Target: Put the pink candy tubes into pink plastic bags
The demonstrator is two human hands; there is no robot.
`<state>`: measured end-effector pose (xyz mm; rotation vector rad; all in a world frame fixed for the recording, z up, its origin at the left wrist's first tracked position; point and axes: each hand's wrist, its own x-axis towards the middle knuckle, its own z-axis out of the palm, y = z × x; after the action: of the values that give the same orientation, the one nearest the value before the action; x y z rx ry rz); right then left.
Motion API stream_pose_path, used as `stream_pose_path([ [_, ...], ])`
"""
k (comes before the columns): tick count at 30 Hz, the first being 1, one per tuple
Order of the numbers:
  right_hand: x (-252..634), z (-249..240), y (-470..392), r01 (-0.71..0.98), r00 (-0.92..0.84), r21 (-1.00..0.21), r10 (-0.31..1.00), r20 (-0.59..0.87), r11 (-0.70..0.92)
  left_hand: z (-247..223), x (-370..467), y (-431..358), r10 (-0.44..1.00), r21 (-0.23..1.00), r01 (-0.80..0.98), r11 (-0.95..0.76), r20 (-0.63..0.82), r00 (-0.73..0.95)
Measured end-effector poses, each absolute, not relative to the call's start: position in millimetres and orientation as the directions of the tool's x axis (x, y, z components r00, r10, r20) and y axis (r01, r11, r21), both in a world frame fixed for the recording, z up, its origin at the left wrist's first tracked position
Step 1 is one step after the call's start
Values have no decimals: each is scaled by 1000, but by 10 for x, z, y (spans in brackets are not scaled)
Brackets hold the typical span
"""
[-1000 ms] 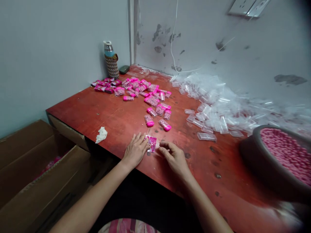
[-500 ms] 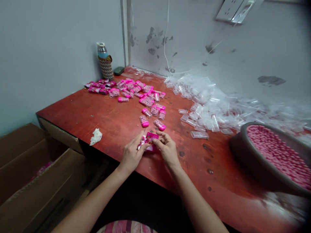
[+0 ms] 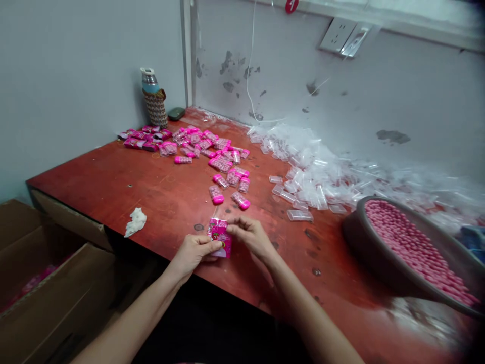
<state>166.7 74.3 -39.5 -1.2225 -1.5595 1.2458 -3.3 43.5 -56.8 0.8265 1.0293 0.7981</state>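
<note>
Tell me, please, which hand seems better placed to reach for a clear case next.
Right, I'd say: the right hand is nearer the clear cases, while the left hand holds the pink packet under its thumb.

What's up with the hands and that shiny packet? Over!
Left hand gripping pink packet, thumb on front. Right hand at its upper right corner, grip unclear. Pink-capped containers beyond, apart from both hands.
</note>
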Motion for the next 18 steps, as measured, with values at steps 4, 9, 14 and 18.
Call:
stream_pose_path([
  [4,1914,-201,1237,733,-455,-414,841,293,540,-547,-26,400,868,845,-226,485,-432,246],
  [9,2087,-137,1703,605,-790,169,613,9,778,-501,-11,381,856,796,-317,516,-468,220],
  [14,2299,-203,1641,756,-652,77,759,-2,650,-478,-2,422,849,728,-449,518,-500,170],
  [18,2418,-274,1207,921,-382,-68,923,44,384,-459,116,482,834,608,-618,498,-530,151],
])
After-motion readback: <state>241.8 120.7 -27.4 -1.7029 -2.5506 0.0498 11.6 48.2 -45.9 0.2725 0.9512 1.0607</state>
